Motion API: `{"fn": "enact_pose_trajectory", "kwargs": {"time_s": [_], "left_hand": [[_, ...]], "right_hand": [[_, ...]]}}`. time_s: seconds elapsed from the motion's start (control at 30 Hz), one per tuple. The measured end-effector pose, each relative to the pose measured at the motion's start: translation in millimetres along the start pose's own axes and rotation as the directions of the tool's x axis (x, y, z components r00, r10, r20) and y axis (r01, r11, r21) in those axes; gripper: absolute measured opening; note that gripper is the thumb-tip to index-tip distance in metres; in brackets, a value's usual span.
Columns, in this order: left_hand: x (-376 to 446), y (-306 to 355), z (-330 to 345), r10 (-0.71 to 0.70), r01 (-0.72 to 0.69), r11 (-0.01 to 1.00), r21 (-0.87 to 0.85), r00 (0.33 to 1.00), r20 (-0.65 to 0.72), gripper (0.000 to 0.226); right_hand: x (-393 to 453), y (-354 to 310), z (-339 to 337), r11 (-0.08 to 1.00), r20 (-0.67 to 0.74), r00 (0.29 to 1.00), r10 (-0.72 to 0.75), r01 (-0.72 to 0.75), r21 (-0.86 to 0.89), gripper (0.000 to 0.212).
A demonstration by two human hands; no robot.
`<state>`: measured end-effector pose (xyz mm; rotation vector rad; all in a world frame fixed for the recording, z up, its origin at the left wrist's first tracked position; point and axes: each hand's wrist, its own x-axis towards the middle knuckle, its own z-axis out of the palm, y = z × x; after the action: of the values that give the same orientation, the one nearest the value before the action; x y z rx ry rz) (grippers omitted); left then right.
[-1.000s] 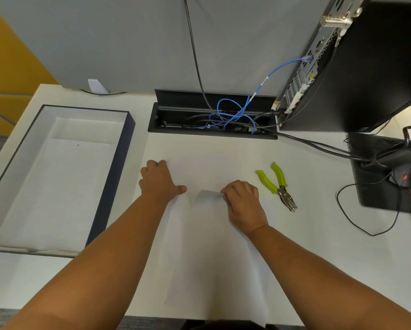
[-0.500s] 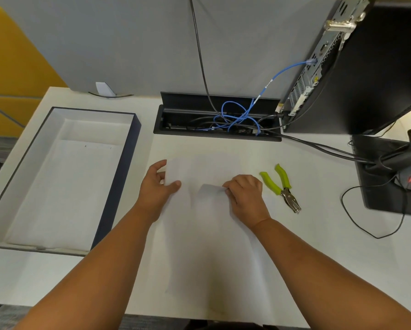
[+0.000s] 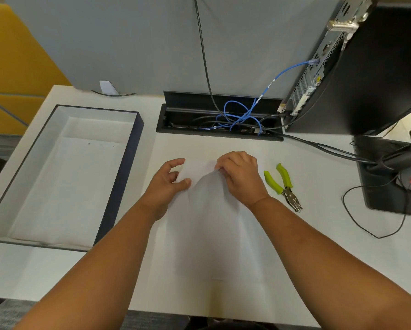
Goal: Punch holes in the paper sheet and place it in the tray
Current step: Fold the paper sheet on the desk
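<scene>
A white paper sheet point(image 3: 209, 225) lies on the white desk in front of me, its far end lifted. My left hand point(image 3: 168, 184) pinches the sheet's far left part between thumb and fingers. My right hand point(image 3: 241, 177) grips the raised far edge near the middle. A hole punch plier point(image 3: 283, 184) with lime-green handles rests on the desk just right of my right hand. The dark-walled tray point(image 3: 126, 172) stands at the left, with white paper lying flat inside it.
An open cable well point(image 3: 220, 120) with blue and black cables sits beyond the sheet. A black computer case point(image 3: 371, 67) and a black stand point(image 3: 390, 177) with trailing wires occupy the right side. The grey partition closes the back.
My left hand went from resting flat on the sheet to pinching it. My right hand lifted the far edge higher and away from me. The punch stayed put.
</scene>
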<state>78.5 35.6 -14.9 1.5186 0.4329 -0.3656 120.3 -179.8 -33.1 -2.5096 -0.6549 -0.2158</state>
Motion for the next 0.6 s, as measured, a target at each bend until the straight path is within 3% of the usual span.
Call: {"fn": "enact_pose_trajectory", "kwargs": {"time_s": [0.2,0.5,0.6], "left_hand": [[1.9,-1.9,4.1,-0.007,0.008,1.0,0.021,1.0,-0.03,0.046],[3.2,0.1,13.2,0.041,-0.035,0.997,0.068,0.995,-0.087,0.036],[3.8,-2.1,10.6,0.116,-0.087,0.981,0.176,0.979,-0.165,0.052]], "right_hand": [[-1.4,-4.6,5.0,0.999,-0.003,1.0,0.013,-0.013,0.04,0.017],[-5.6,-8.5,9.1,0.999,0.005,1.0,0.003,-0.003,0.052,0.015],[-3.4,-6.3,3.3,0.999,-0.025,0.999,-0.019,0.02,0.034,0.018]]}}
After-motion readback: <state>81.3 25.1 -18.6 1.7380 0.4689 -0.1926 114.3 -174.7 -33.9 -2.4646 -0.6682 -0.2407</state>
